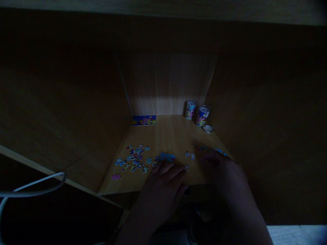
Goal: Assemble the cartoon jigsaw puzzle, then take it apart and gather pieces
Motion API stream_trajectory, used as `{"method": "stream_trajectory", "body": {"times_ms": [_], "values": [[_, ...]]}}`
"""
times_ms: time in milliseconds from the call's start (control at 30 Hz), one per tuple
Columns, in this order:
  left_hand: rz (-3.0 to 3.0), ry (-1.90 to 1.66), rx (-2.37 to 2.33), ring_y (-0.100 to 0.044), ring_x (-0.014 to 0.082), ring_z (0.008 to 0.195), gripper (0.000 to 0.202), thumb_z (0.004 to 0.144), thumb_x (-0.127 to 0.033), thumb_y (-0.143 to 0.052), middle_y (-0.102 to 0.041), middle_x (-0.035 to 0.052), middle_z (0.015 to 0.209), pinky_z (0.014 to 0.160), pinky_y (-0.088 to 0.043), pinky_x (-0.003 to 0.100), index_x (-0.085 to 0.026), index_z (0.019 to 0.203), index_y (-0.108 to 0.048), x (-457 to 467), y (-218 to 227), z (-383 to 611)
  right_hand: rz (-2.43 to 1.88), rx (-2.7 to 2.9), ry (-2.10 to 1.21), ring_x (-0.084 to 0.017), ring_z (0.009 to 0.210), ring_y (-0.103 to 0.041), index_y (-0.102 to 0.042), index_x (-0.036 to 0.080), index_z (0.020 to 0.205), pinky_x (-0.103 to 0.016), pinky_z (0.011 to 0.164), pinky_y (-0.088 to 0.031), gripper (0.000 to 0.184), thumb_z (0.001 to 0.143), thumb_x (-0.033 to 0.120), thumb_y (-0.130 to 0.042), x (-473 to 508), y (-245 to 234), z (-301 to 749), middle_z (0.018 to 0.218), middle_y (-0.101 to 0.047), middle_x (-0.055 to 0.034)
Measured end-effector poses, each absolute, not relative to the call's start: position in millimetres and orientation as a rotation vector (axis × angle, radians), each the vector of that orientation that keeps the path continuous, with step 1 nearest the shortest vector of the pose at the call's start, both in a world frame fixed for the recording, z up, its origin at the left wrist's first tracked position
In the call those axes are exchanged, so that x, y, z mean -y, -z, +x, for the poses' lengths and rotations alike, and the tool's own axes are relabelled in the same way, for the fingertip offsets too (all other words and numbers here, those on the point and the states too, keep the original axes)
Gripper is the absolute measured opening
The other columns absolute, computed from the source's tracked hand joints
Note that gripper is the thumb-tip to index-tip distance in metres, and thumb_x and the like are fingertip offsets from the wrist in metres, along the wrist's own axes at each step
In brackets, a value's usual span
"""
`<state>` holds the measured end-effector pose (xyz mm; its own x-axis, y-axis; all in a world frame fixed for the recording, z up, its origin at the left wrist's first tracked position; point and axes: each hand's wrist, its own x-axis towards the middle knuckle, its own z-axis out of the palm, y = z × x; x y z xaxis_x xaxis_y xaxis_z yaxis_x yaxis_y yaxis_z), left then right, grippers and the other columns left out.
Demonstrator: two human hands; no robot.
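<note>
My left hand (167, 177) lies palm down at the shelf's front edge. Its fingers are stretched over a partly joined jigsaw puzzle (167, 157) with a blue top edge, hiding its lower part. To the right, my right hand (223, 166) is low over the board with its fingers drawn together; what they hold, if anything, is lost in the dark. Just beyond it lie several puzzle pieces (217, 150). Two pale puzzle pieces (189, 155) sit between the hands. Left of my left hand, a loose heap of colourful puzzle pieces (135, 156) is spread out, with a pink piece (116, 177) nearer the edge.
Wooden walls close in this dim compartment. At the back right stand two cartoon-printed cans (190, 109) with a round metal lid (207, 129) beside them. A cartoon picture strip (143, 120) lies at the back left. A white cable (38, 194) loops at the left.
</note>
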<state>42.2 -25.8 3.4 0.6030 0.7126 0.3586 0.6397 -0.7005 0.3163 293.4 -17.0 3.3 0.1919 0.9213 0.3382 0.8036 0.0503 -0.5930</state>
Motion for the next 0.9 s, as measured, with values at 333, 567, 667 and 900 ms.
{"method": "stream_trajectory", "body": {"times_ms": [333,567,667,900], "values": [[2.749,-0.729,-1.191,-0.057,0.032,0.152,0.044,0.112,-0.033,-0.069,-0.065,0.0072,0.162,0.132,-0.045,0.061,-0.023,0.154,-0.062,26.5,-0.1,48.4,-1.676,1.766,-0.274,-0.028,0.09,-0.079,-0.082,0.027,0.097,-0.039,0.082,-0.058,0.016,0.1,0.028,-0.067,11.0,-0.9,273.5,0.097,-0.084,-0.0059],[2.64,-0.912,-1.52,-0.071,0.0321,0.112,0.027,0.107,-0.005,-0.056,-0.077,0.0106,0.121,0.102,-0.063,0.055,-0.019,0.123,-0.073,17.5,-14.3,9.9,-1.778,1.774,0.004,-0.035,0.102,-0.074,-0.083,0.025,0.11,-0.048,0.09,-0.057,0.019,0.107,0.026,-0.065,9.7,5.8,290.8,0.107,-0.083,-0.0109],[2.654,-0.821,-1.533,-0.071,0.0347,0.11,0.03,0.098,-0.001,-0.061,-0.078,0.0097,0.116,0.1,-0.062,0.059,-0.021,0.114,-0.077,14.0,-14.7,-2.4,-1.659,1.782,0.035,-0.035,0.108,-0.071,-0.083,0.023,0.11,-0.049,0.095,-0.056,0.017,0.109,0.028,-0.066,10.1,0.4,283.5,0.112,-0.082,-0.0118],[2.634,-0.696,-1.346,-0.071,0.0315,0.11,0.052,0.084,0.012,-0.063,-0.081,0.0064,0.119,0.1,-0.062,0.053,-0.022,0.119,-0.081,14.9,-17.8,7.1,-1.283,2.126,-0.184,-0.028,0.118,-0.07,-0.082,0.03,0.12,-0.05,0.112,-0.052,0.023,0.116,0.025,-0.06,16.0,-13.8,237.2,0.123,-0.082,-0.0051]]}}
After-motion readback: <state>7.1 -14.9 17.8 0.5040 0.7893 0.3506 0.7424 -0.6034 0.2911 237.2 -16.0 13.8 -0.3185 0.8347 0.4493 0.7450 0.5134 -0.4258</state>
